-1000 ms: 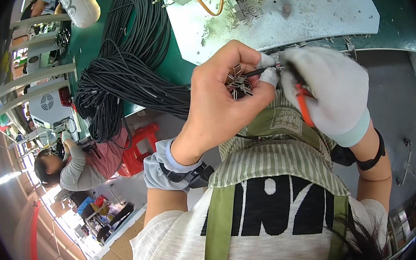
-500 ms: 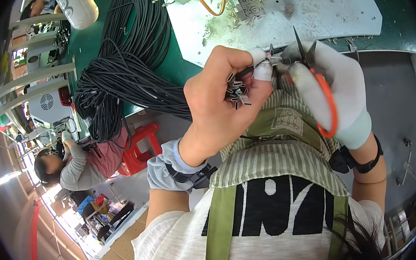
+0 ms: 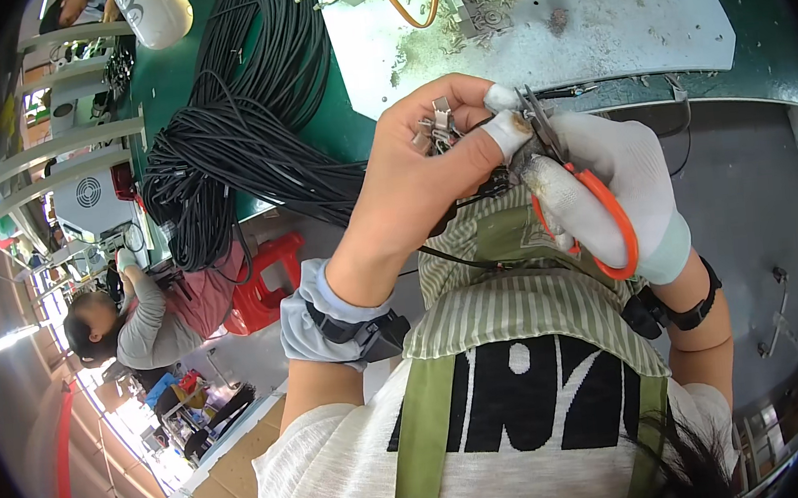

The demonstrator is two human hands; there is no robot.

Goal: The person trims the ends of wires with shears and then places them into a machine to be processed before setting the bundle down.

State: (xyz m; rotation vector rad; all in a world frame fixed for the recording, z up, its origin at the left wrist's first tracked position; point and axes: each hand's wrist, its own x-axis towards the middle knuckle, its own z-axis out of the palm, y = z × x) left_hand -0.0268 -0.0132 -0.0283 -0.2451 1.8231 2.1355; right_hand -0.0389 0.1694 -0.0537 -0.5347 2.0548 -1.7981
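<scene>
My left hand [image 3: 431, 175], with white covers on its thumb and forefinger tips, is closed around several black cable ends. Their small metal connectors [image 3: 442, 120] stick up out of the fist. In my gloved right hand [image 3: 633, 157] is a pair of scissors with orange handles [image 3: 621, 229]. The scissor blades [image 3: 543, 124] point up and to the left, right beside the covered left fingertips. Whatever lies between the blades and those fingertips is too small to make out. Dark stains mark the right glove's fingers.
Long black cables [image 3: 249, 158] lie coiled on the green table [image 3: 311, 114], trailing toward my left hand. Beyond my hands is a white plate [image 3: 515, 59] strewn with small bits, beside a machine with an orange tube [image 3: 412, 25]. A co-worker [image 3: 154, 318] sits at left near a red stool [image 3: 269, 279].
The scissors have swung from pointing straight up to leaning left, blades now at my left fingertips. My left hand has turned, so the connectors point upward. My right fingers have left the connector they pinched.
</scene>
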